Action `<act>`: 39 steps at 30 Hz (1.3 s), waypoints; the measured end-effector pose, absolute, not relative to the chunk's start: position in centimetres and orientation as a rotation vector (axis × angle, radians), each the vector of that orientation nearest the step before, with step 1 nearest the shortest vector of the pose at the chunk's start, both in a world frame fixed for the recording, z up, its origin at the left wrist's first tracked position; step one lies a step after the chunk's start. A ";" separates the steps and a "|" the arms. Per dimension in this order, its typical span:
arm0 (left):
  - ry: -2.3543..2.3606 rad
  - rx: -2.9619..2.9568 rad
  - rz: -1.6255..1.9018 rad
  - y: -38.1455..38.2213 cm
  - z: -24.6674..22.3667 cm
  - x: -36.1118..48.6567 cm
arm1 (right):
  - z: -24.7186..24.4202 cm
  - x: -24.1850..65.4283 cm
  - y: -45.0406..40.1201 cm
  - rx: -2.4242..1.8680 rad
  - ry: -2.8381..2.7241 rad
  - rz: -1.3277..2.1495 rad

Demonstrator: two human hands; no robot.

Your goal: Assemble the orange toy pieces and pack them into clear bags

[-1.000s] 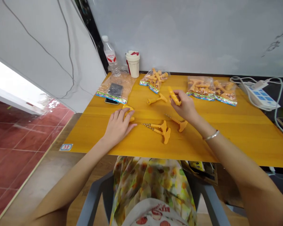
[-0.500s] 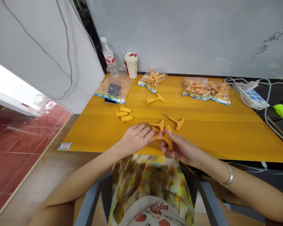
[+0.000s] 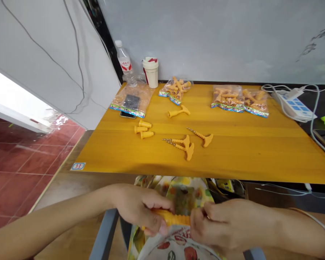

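Note:
Over the lap, below the table's front edge, my left hand (image 3: 144,209) is closed on one end of a yellow ribbed piece (image 3: 176,218). The fingers of my right hand (image 3: 219,224) wrap round its other end, hiding that part. On the table lie two yellow T-handled corkscrews (image 3: 189,151) side by side, their metal spirals pointing left. Another corkscrew (image 3: 207,140) rests to their right. Several yellow sleeves (image 3: 147,134) sit together further left. One T-shaped yellow piece (image 3: 178,112) lies behind them, its spiral not visible.
Bags of yellow pieces (image 3: 176,88) (image 3: 227,97) line the back of the table (image 3: 246,155). At back left are a bottle (image 3: 126,65), a white cup (image 3: 151,74) and a phone (image 3: 131,103) under plastic. A power strip (image 3: 296,104) with cables lies at right.
Both hands have moved from over the table down to the lap, with the yellow piece between them. The corkscrews on the table are now fully uncovered.

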State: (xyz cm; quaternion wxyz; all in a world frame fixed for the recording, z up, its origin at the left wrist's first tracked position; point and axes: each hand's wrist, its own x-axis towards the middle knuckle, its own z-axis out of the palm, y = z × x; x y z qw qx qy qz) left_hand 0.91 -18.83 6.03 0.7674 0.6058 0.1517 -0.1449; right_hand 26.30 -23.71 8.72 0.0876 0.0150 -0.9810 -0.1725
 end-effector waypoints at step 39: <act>1.604 2.925 0.257 2.6 0.7 8.5 | 0.5 37.0 -4.7 -1.328 -2.206 0.162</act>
